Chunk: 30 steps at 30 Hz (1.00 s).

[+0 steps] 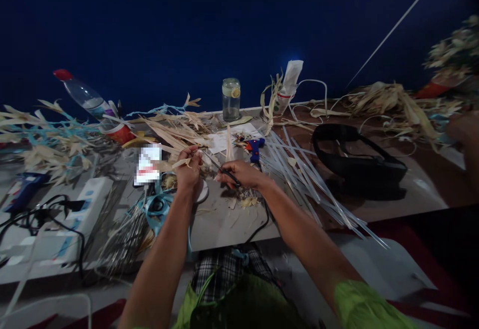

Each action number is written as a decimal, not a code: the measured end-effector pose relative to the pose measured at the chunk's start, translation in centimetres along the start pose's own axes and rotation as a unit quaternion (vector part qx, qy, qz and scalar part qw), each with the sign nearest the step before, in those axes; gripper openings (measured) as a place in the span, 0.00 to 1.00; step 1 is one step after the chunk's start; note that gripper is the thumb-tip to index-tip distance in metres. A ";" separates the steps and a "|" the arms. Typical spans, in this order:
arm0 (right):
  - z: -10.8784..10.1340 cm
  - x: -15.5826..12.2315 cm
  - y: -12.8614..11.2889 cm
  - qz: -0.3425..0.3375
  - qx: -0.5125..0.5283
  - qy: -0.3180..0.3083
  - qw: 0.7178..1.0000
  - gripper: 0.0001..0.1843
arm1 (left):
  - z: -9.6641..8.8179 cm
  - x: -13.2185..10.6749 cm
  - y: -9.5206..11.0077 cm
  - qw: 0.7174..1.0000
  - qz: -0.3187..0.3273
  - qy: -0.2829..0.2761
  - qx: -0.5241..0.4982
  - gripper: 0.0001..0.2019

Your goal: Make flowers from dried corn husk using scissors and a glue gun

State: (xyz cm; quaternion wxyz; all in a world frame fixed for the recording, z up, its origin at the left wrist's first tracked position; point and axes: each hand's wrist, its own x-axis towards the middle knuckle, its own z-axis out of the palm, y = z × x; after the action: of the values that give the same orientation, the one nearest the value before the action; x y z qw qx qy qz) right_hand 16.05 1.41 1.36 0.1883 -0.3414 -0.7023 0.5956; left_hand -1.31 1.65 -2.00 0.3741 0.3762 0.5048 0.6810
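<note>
My left hand (pixel 189 168) is closed over the middle of the table, fingers pinching a pale piece of dried husk (pixel 181 163). Wrapped round the dark handles of a pair of scissors (pixel 230 176) is my right hand (pixel 245 173). The scissor blades point left toward my left fingertips; whether they touch the husk I cannot tell. Behind my hands lies a heap of dried husk strips (pixel 174 132). A blue glue gun (pixel 256 148) with an orange part rests just beyond my right hand. Small husk scraps (pixel 250 202) are scattered below it.
Clear glue sticks (pixel 303 179) and a black headset-like object (pixel 359 157) lie to the right. A glass jar (pixel 231 99) stands at the back. On the left are a tilted plastic bottle (pixel 84 94), a power strip (pixel 92 204), cables and a bundle of thin wires (pixel 123 239). Another person's blurred hand (pixel 464 128) shows far right.
</note>
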 end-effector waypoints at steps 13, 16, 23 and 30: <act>0.0 0.3 1.0 -0.029 -0.028 0.000 0.999 0.23 | -0.1 -0.2 0.6 0.999 -0.022 -0.011 -0.038 0.15; -0.3 0.1 0.8 -0.031 -0.044 -0.003 0.999 0.23 | -0.2 -0.1 0.5 0.999 -0.025 -0.014 -0.039 0.16; -0.7 0.0 0.9 -0.033 -0.067 0.001 0.997 0.22 | -0.1 -0.3 1.2 0.998 -0.043 -0.022 -0.030 0.16; -0.3 0.1 0.6 0.007 0.014 0.025 1.000 0.22 | 0.1 -0.2 1.0 0.995 -0.046 -0.018 -0.082 0.14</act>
State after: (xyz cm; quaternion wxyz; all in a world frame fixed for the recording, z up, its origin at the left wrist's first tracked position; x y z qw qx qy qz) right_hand 16.37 1.77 0.80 0.2059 -0.3584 -0.6868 0.5978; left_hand -1.26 1.36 -1.06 0.4433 0.3329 0.4572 0.6955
